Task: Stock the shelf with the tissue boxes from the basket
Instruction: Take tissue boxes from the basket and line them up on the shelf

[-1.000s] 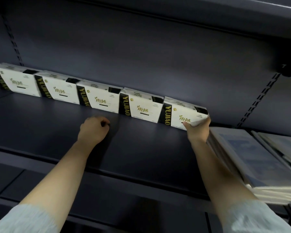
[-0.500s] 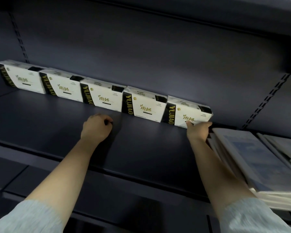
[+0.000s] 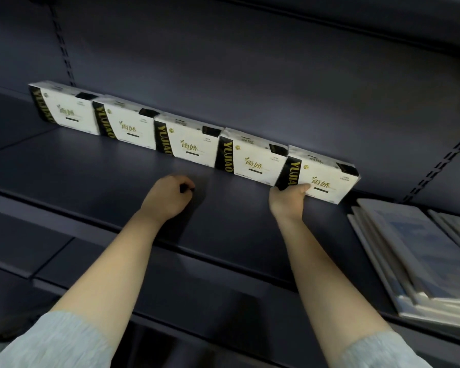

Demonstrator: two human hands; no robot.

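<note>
Nearest the camera, 2 pale blue-grey sleeves [image 3: 51, 341] end at bare forearms that reach up and forward onto a dark shelf [image 3: 91, 181]. The front lip of that shelf crosses under both forearms, and a lower dark shelf edge [image 3: 24, 269] shows below it at the left.

At the right, near the front, a stack of flat magazines or booklets [image 3: 420, 251] lies on the shelf, fanned slightly, their covers bluish and blurred.

The left hand [image 3: 168, 197] rests knuckles-down on the bare shelf surface, its fingers curled into a loose fist that holds nothing; it sits apart from the boxes, in front of the third one.

The right hand [image 3: 287, 200] is further right and a little deeper. It grips the lower left corner of the rightmost tissue box [image 3: 327, 176]: the thumb lies across the white front face and the fingers go behind the black side band, where they are hidden.

Beyond the hands, 5 tissue boxes [image 3: 191, 144] stand upright in 1 row against the dark back panel [image 3: 250, 75], each touching or slightly overlapping its neighbour. Each is white with a black band printed YUJIAO in gold and gold characters on the face. The row runs from the far left down to the right. Slotted uprights [image 3: 64, 49] run up the back panel.
</note>
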